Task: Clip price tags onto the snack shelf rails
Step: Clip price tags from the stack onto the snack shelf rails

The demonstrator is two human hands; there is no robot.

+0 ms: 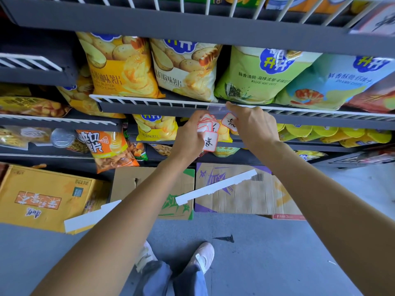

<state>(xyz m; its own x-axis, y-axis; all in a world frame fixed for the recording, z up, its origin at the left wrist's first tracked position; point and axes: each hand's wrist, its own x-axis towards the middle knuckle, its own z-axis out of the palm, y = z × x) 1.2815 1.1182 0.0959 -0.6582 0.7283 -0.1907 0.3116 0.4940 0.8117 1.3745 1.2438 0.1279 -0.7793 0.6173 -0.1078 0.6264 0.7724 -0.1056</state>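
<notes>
Two white shoes (203,256) and blue trouser legs stand on the grey floor (277,263) at the bottom of the view. Beyond them, flattened cardboard boxes (235,195) lie at the shelf foot, with two loose white strips (215,187) resting across them and a yellow carton (40,197) to the left.

Both bare forearms reach up to the middle shelf. Left hand (189,136) is closed around a fanned stack of red-bordered price tags (208,130), the lowest tag bearing handwritten figures. Right hand (253,126) pinches a single price tag (229,122) between thumb and fingers, its index finger extended and touching the white wire shelf rail (149,100), where a clear tag holder (217,107) sits on the rail edge.

Behind the rail stand yellow potato chip bags (119,65), a green wasabi nori bag (256,75) and a blue prawn chip bag (333,82).
</notes>
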